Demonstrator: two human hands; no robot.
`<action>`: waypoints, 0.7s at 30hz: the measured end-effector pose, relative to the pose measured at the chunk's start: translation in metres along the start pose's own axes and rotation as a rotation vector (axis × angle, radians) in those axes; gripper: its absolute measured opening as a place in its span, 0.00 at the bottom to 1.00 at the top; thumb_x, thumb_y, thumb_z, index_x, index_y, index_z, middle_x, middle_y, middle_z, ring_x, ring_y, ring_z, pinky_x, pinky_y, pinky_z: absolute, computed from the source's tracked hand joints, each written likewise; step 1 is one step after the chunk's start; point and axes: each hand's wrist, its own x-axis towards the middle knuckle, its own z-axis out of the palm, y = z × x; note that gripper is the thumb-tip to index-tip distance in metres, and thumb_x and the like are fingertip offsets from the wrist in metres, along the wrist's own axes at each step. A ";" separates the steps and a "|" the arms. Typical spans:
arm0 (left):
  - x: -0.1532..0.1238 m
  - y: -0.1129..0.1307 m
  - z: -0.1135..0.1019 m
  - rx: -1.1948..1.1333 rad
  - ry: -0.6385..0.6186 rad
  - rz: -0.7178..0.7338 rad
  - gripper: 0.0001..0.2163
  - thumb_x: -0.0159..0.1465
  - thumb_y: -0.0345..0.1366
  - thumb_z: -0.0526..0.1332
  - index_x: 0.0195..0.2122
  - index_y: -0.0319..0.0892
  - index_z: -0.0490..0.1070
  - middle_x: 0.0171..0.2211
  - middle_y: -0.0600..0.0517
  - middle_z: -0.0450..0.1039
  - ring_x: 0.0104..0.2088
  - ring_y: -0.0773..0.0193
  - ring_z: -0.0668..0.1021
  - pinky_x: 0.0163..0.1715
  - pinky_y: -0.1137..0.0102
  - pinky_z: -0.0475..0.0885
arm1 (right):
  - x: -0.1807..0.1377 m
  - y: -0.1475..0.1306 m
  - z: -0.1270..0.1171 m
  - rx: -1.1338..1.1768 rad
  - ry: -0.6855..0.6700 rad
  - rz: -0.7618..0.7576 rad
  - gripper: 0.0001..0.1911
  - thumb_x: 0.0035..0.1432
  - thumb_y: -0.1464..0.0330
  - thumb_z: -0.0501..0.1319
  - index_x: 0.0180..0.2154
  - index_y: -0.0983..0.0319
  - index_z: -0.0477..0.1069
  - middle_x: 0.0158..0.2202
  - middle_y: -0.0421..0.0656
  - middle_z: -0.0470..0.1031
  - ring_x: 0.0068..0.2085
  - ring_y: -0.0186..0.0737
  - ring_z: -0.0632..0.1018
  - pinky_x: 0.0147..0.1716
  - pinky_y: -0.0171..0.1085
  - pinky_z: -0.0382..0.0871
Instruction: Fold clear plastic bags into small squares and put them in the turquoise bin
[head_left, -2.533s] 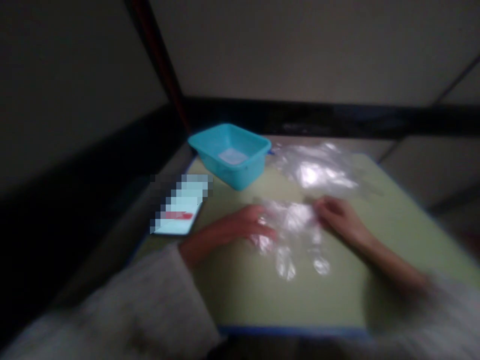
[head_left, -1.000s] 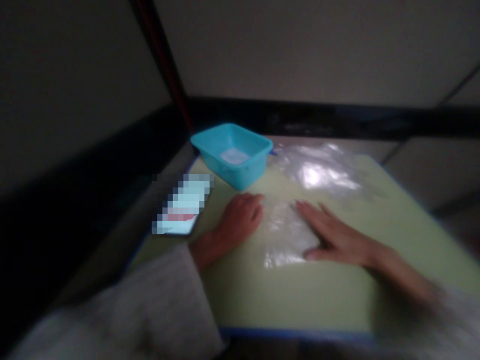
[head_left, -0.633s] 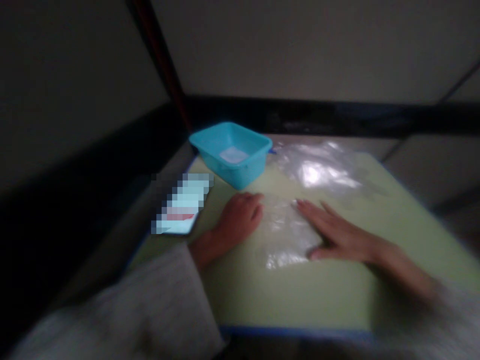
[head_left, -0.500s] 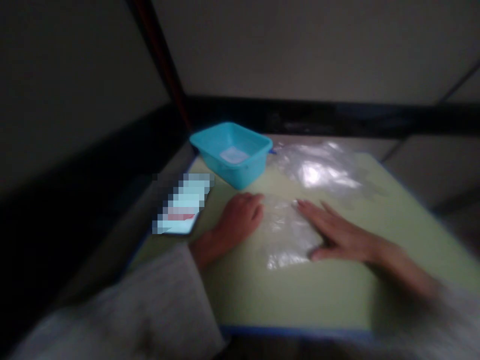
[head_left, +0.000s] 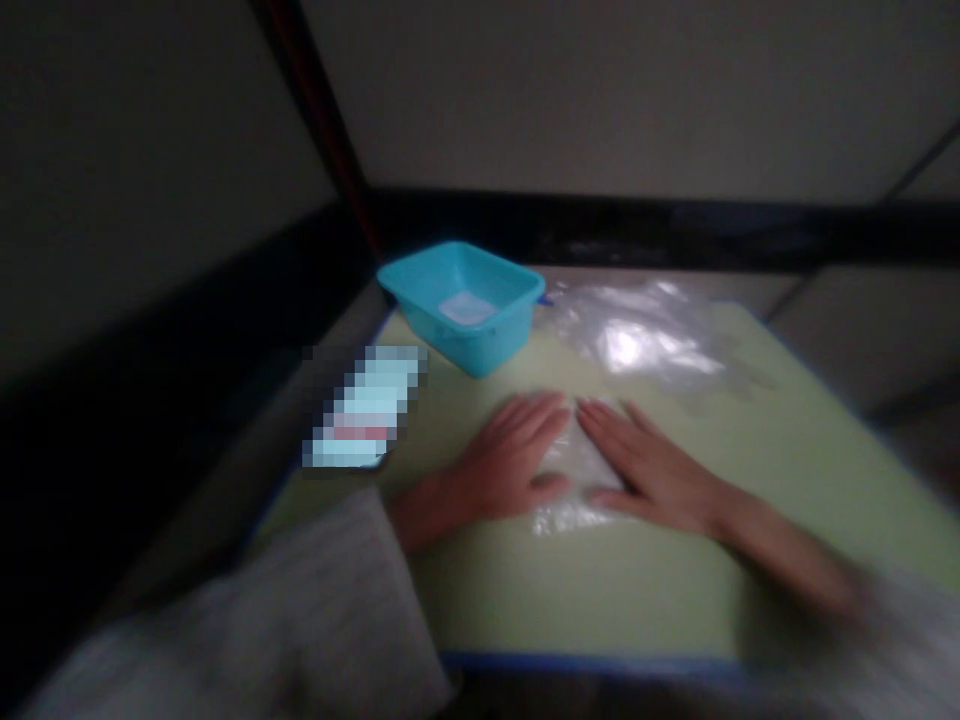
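A clear plastic bag [head_left: 576, 515] lies flat on the pale green table, partly covered by both hands. My left hand [head_left: 517, 455] rests on its left side with the fingers stretched out and the thumb apart. From the right, my right hand [head_left: 649, 460] presses flat on the bag, its fingers extended and its thumb held away. The two sets of fingertips are close together near the bag's far edge. Neither hand grips anything.
Behind the hands stands a turquoise plastic basin [head_left: 487, 345] with a white paper [head_left: 465, 308] inside. More clear plastic bags [head_left: 637, 335] lie piled at the back right. A blurred-out phone-like slab [head_left: 367, 405] is at the left edge of the table [head_left: 585, 610].
My left hand has moved right onto the bag, and its curled fingers have straightened. My right hand has shifted slightly left over the bag.
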 end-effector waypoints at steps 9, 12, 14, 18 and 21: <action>-0.003 -0.003 -0.001 0.086 -0.165 -0.075 0.34 0.61 0.54 0.53 0.62 0.34 0.53 0.65 0.39 0.47 0.66 0.47 0.49 0.62 0.52 0.45 | -0.002 0.004 0.003 -0.027 -0.045 0.036 0.48 0.58 0.44 0.48 0.66 0.63 0.30 0.66 0.56 0.42 0.65 0.55 0.48 0.60 0.60 0.45; -0.004 -0.004 -0.001 0.110 -0.177 -0.082 0.36 0.61 0.55 0.52 0.63 0.33 0.52 0.66 0.38 0.45 0.66 0.48 0.47 0.62 0.53 0.45 | -0.003 0.007 0.002 -0.025 -0.053 0.041 0.49 0.57 0.43 0.48 0.66 0.63 0.29 0.66 0.56 0.42 0.65 0.56 0.48 0.60 0.61 0.45; -0.004 -0.004 -0.001 0.123 -0.187 -0.089 0.36 0.61 0.55 0.52 0.63 0.33 0.51 0.66 0.38 0.44 0.66 0.47 0.47 0.62 0.53 0.45 | -0.005 0.009 0.002 -0.025 -0.056 0.037 0.48 0.57 0.43 0.48 0.66 0.62 0.28 0.66 0.56 0.41 0.65 0.56 0.48 0.60 0.61 0.44; -0.006 -0.006 0.000 0.139 -0.192 -0.087 0.37 0.61 0.56 0.51 0.63 0.33 0.50 0.66 0.38 0.43 0.66 0.47 0.46 0.62 0.54 0.45 | -0.009 0.013 0.001 -0.030 -0.042 0.044 0.48 0.57 0.44 0.49 0.66 0.60 0.27 0.67 0.54 0.41 0.65 0.56 0.48 0.60 0.60 0.44; -0.007 -0.008 0.001 0.144 -0.171 -0.075 0.38 0.61 0.58 0.51 0.63 0.33 0.48 0.66 0.37 0.42 0.66 0.48 0.46 0.62 0.55 0.45 | -0.012 0.016 0.001 -0.027 -0.045 0.044 0.49 0.57 0.44 0.49 0.66 0.59 0.25 0.67 0.54 0.41 0.65 0.57 0.49 0.60 0.60 0.44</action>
